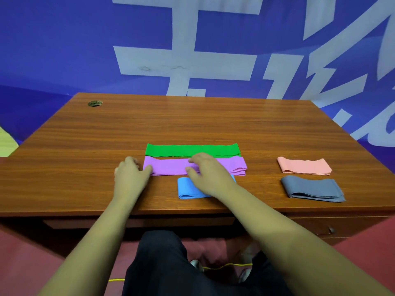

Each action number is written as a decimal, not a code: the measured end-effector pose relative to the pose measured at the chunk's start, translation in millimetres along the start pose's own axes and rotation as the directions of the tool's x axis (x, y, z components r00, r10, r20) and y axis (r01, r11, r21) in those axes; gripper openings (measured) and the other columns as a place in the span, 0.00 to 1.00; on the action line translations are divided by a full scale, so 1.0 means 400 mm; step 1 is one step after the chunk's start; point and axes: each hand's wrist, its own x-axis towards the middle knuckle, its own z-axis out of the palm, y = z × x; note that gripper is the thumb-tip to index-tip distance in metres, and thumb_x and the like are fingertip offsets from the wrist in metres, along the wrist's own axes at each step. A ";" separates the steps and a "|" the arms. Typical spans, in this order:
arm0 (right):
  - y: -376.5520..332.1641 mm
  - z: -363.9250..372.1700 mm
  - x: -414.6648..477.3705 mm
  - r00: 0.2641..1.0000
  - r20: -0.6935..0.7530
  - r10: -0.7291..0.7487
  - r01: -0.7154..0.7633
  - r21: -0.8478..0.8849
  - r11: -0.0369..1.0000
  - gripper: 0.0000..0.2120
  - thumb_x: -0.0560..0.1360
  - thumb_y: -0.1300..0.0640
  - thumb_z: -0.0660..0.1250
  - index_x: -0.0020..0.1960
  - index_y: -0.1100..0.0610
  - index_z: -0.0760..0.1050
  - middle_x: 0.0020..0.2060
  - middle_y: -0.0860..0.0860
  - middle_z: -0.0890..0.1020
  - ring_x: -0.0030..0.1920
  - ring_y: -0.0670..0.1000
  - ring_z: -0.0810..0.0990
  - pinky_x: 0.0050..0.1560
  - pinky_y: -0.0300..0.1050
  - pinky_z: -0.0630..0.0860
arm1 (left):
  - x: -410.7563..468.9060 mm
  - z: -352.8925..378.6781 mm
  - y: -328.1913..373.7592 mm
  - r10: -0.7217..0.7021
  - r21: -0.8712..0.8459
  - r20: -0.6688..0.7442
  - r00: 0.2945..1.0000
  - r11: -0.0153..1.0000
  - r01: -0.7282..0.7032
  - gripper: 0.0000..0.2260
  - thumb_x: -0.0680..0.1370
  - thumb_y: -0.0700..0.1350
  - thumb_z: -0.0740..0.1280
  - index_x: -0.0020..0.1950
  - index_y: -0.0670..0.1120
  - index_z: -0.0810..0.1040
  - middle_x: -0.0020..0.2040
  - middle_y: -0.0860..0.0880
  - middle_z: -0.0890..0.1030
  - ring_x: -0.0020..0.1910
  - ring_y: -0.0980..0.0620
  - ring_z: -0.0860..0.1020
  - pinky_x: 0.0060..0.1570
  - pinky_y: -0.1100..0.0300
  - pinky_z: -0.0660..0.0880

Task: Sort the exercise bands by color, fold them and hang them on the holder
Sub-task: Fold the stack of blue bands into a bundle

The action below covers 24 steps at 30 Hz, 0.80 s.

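Observation:
A purple band [171, 167] lies flat in a long strip at the middle of the wooden table [85, 146]. My left hand [130, 176] touches its left end with the thumb on the fabric. My right hand [205, 174] rests on the strip's middle, fingers spread and slightly bent. Behind the purple band lies a long green band [192, 150]. A folded blue band [188, 190] sits nearer to me, partly under my right wrist. At the right, a folded pink band [303, 166] lies behind a folded grey band [312, 189]. No holder is in view.
A round cable hole [95, 103] is in the table's far left corner. A blue wall with large white characters [149, 60] stands right behind the table. A drawer knob [331, 230] shows under the front right edge. My legs are below the table.

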 end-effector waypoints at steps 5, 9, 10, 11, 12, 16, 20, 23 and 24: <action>-0.004 0.028 0.024 0.986 0.167 0.025 -0.006 -0.115 0.993 0.18 0.80 0.44 0.59 0.52 0.58 0.78 0.50 0.55 0.80 0.53 0.57 0.77 0.54 0.51 0.75 | 0.040 0.008 0.024 -0.176 0.189 0.190 0.966 0.972 0.140 0.18 0.71 0.58 0.67 0.41 0.42 0.75 0.47 0.37 0.82 0.50 0.35 0.78 0.46 0.52 0.71; 0.004 0.038 0.019 0.987 0.162 0.003 0.017 -0.125 0.992 0.17 0.79 0.43 0.60 0.51 0.57 0.77 0.49 0.53 0.79 0.52 0.54 0.76 0.54 0.50 0.75 | 0.051 0.011 0.044 -0.227 0.252 0.230 0.946 0.953 0.167 0.16 0.69 0.55 0.68 0.46 0.42 0.78 0.53 0.38 0.81 0.55 0.36 0.76 0.51 0.52 0.69; 0.005 0.038 0.019 0.988 0.156 -0.004 0.023 -0.125 0.992 0.17 0.79 0.44 0.60 0.51 0.57 0.77 0.50 0.53 0.79 0.52 0.54 0.76 0.54 0.50 0.75 | 0.047 0.013 0.049 -0.204 0.230 0.218 0.954 0.961 0.153 0.16 0.69 0.52 0.68 0.49 0.42 0.77 0.53 0.38 0.81 0.56 0.36 0.76 0.51 0.51 0.69; 0.005 0.038 0.019 0.988 0.153 -0.006 0.025 -0.124 0.992 0.17 0.79 0.44 0.60 0.51 0.57 0.77 0.50 0.53 0.79 0.52 0.54 0.76 0.54 0.49 0.75 | 0.037 0.012 0.056 -0.169 0.181 0.205 0.964 0.975 0.133 0.15 0.70 0.49 0.68 0.51 0.41 0.76 0.53 0.38 0.81 0.55 0.36 0.76 0.50 0.51 0.70; 0.004 0.036 0.018 0.988 0.153 -0.007 0.025 -0.117 0.993 0.17 0.79 0.44 0.61 0.51 0.58 0.78 0.50 0.53 0.79 0.53 0.55 0.77 0.54 0.49 0.75 | 0.028 0.010 0.063 -0.138 0.116 0.190 0.972 0.986 0.117 0.13 0.71 0.46 0.68 0.51 0.40 0.74 0.51 0.39 0.80 0.53 0.37 0.77 0.47 0.51 0.70; 0.004 0.027 0.030 0.989 0.135 0.055 -0.061 0.039 0.997 0.14 0.78 0.49 0.63 0.52 0.58 0.81 0.53 0.54 0.81 0.56 0.54 0.78 0.58 0.49 0.74 | -0.001 -0.015 0.088 -0.035 -0.178 0.126 0.991 0.982 0.058 0.09 0.72 0.40 0.68 0.47 0.42 0.71 0.40 0.45 0.78 0.42 0.41 0.76 0.33 0.53 0.66; -0.018 -0.004 0.067 0.939 0.122 0.321 -0.328 0.590 0.738 0.15 0.79 0.49 0.62 0.49 0.59 0.80 0.45 0.52 0.83 0.49 0.52 0.80 0.49 0.46 0.74 | -0.012 -0.028 0.138 0.079 -0.386 0.044 0.996 0.921 -0.056 0.10 0.70 0.40 0.71 0.46 0.45 0.71 0.36 0.50 0.77 0.36 0.46 0.76 0.36 0.54 0.75; -0.036 -0.043 0.100 0.850 0.366 0.379 -0.480 0.833 0.274 0.21 0.80 0.43 0.60 0.56 0.61 0.77 0.48 0.59 0.84 0.49 0.57 0.83 0.51 0.51 0.80 | -0.026 -0.016 0.190 0.213 -0.428 0.077 0.974 0.889 -0.161 0.13 0.70 0.41 0.75 0.48 0.45 0.73 0.39 0.52 0.78 0.34 0.54 0.74 0.37 0.61 0.71; -0.032 -0.055 0.110 0.836 0.401 0.375 -0.496 0.845 0.201 0.23 0.79 0.41 0.61 0.59 0.60 0.76 0.51 0.60 0.84 0.49 0.58 0.83 0.54 0.55 0.80 | -0.031 -0.008 0.205 0.265 -0.457 0.119 0.957 0.870 -0.184 0.14 0.70 0.42 0.76 0.49 0.46 0.73 0.41 0.51 0.79 0.33 0.56 0.74 0.37 0.62 0.72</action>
